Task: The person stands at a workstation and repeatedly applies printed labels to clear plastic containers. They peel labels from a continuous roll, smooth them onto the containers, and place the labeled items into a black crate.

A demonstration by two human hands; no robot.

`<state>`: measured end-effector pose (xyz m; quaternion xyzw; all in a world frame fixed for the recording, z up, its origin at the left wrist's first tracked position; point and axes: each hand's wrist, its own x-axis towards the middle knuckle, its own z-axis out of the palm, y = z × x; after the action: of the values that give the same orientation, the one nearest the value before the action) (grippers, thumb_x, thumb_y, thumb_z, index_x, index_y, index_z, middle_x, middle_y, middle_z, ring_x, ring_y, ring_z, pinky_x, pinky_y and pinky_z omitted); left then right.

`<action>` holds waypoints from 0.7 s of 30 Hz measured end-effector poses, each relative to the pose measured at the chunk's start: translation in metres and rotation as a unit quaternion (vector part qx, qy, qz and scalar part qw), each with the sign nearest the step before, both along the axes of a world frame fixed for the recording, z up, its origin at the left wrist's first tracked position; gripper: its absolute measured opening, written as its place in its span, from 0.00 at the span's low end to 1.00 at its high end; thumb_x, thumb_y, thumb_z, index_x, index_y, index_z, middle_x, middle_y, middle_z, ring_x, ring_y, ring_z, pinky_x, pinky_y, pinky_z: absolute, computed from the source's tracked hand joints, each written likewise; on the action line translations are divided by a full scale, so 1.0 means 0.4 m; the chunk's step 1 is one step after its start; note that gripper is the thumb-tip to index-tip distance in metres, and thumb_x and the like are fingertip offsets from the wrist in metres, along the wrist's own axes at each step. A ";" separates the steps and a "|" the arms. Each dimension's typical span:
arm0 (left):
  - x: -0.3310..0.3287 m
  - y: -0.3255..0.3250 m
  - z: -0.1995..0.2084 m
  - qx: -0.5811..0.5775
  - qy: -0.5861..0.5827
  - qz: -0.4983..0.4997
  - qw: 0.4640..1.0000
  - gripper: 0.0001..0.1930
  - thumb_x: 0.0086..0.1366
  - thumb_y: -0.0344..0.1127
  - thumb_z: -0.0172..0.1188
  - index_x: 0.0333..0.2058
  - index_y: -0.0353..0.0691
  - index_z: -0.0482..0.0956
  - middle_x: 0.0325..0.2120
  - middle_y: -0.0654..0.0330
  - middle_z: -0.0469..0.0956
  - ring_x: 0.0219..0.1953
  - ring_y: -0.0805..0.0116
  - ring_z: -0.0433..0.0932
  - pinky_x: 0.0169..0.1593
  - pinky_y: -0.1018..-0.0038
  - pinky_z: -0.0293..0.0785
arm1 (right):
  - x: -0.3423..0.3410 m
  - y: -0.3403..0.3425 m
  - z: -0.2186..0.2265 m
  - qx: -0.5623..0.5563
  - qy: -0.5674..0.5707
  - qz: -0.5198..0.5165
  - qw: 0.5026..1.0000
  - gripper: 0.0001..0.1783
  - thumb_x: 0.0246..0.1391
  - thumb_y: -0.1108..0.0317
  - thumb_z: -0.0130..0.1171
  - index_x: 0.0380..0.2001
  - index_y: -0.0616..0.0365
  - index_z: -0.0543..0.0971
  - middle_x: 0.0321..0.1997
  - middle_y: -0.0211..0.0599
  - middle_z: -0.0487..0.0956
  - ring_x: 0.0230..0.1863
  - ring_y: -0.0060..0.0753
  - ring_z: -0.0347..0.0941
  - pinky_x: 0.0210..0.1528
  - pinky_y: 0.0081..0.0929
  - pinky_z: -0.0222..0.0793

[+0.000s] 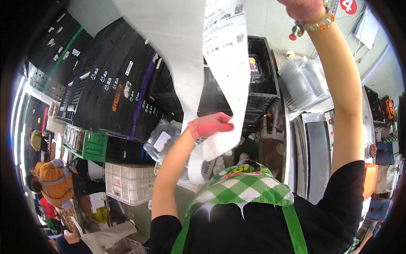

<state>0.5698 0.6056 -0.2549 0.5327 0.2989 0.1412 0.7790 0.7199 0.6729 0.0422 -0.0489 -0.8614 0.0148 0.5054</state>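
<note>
A long white strip of printed labels (pixel 230 67) runs down from the top edge and loops below my left hand. My left hand (pixel 210 125), in a thin pink covering, is closed on the strip, its thumb and fingers pressed against the paper. Raised at the upper right, my right hand (pixel 302 7) is also pink-covered and wears a beaded bracelet at the wrist; its fingers are cut off by the picture's edge. A black crate (pixel 262 91) stands behind the strip, with a clear package inside.
Tall stacks of black crates (pixel 105 84) fill the left. Clear plastic trays (pixel 302 82) are piled on a metal bench at the right. White crates (pixel 129 182) and a green crate (pixel 94 146) stand lower left. A person in an orange jacket (pixel 57 182) is farther left.
</note>
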 end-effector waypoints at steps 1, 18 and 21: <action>0.043 0.022 0.010 0.098 0.041 -0.062 0.992 0.12 0.56 0.37 0.57 0.37 0.37 0.77 0.28 0.68 0.76 0.33 0.80 0.72 0.39 0.80 0.67 | 0.013 -0.013 0.017 0.008 0.010 -0.013 1.000 0.11 0.52 0.76 0.44 0.37 0.59 0.74 0.23 0.32 0.76 0.21 0.17 0.69 0.24 0.16 0.67; -0.019 -0.073 0.046 0.219 -0.145 0.485 0.834 0.24 0.59 0.21 0.50 0.54 0.39 0.60 0.52 0.61 0.63 0.55 0.71 0.61 0.58 0.77 0.54 | 0.063 0.082 -0.193 -0.116 -0.252 -0.276 0.920 0.11 0.53 0.63 0.46 0.34 0.57 0.74 0.26 0.41 0.76 0.30 0.39 0.74 0.37 0.33 0.68; -0.071 -0.096 0.068 0.244 -0.139 0.519 0.807 0.20 0.60 0.23 0.48 0.52 0.35 0.63 0.49 0.58 0.66 0.53 0.68 0.64 0.59 0.74 0.56 | 0.077 0.117 -0.234 -0.121 -0.267 -0.257 0.921 0.12 0.53 0.63 0.45 0.34 0.58 0.74 0.22 0.42 0.75 0.24 0.36 0.73 0.33 0.32 0.69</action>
<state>0.5414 0.5671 -0.2277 0.4459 0.3749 0.6651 0.4671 0.7507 0.7197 -0.0514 -0.3313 -0.9138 -0.0247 0.2337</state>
